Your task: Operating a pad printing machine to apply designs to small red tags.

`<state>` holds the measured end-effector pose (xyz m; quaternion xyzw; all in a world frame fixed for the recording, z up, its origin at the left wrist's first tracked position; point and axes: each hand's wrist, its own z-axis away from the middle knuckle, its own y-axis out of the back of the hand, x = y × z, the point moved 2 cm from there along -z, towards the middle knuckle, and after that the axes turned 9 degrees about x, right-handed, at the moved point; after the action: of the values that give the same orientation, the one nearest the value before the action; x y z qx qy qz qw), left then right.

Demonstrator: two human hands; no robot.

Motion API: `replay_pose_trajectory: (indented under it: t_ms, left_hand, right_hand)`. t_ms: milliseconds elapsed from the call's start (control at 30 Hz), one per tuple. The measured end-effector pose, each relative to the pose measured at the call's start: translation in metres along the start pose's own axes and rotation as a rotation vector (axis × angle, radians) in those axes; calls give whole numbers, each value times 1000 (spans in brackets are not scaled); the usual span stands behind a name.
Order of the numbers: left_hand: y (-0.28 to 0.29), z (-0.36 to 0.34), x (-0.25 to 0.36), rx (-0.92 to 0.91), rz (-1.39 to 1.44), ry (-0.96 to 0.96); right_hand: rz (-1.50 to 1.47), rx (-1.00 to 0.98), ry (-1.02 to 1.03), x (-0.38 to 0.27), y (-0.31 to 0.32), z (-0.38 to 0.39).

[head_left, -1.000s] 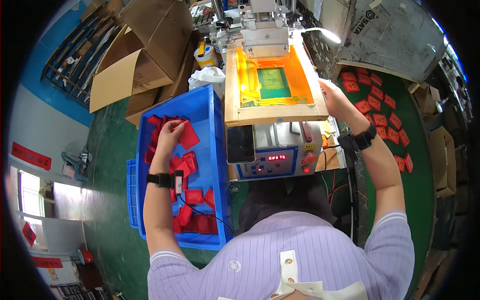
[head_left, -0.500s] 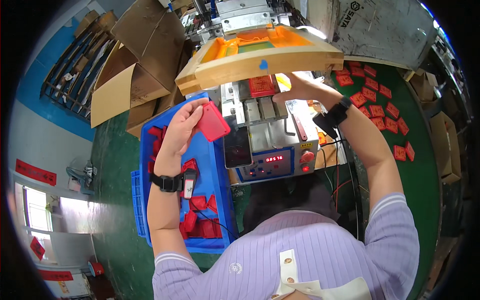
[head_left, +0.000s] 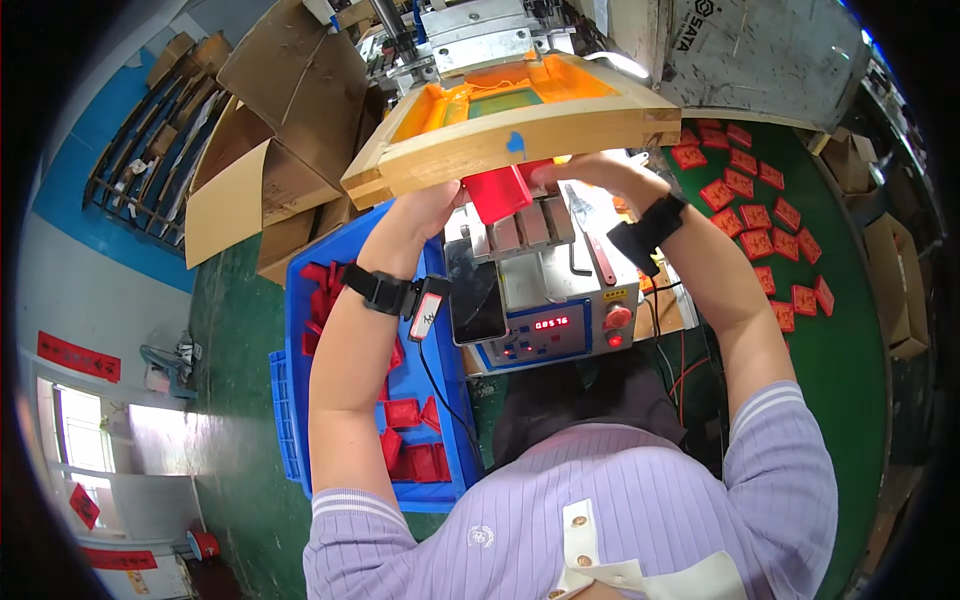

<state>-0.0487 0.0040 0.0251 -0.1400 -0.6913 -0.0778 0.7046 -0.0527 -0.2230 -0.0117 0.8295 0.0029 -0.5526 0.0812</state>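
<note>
My left hand [head_left: 432,208], partly behind the wooden frame, holds a plain red plastic case [head_left: 497,194] by its left side. The case is tilted above the metal jig [head_left: 520,232] of a bench machine. From the right, my right hand [head_left: 600,171] reaches under the frame, its fingertips closed at the edge of another red case [head_left: 538,168], mostly hidden. Over both hands sits the wooden screen-printing frame [head_left: 450,156], with orange ink inside and a blue mark on its front.
A blue crate [head_left: 455,420] with several red cases stands left of the machine. A phone [head_left: 476,292] lies beside the red-lit control panel [head_left: 540,330]. Printed red cases are spread over the green surface [head_left: 850,330] at right. Open cardboard boxes [head_left: 300,90] stand at far left.
My left hand has carried the plain red case right, from over the crate to the jig under the frame. The printed case on the jig is now largely hidden beside my right fingers.
</note>
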Motion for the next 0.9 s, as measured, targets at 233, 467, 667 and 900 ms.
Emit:
replay_pose_trajectory:
  t_ms: [233, 467, 667, 900]
  left_hand:
    - [26, -53, -48, -19, -480, -316]
    - [-15, -45, -19, -216, -1175, -456]
    - [-40, -17, -9, -406, -1392, -317]
    - [-24, 100, -6, -619, -497, -505]
  right_hand:
    - [-29, 90, -29, -24, 48, 22]
    - [107, 208, -73, -27, 83, 62]
    - [133, 264, -88, -23, 95, 86]
    - [155, 434, -232, -46, 133, 177]
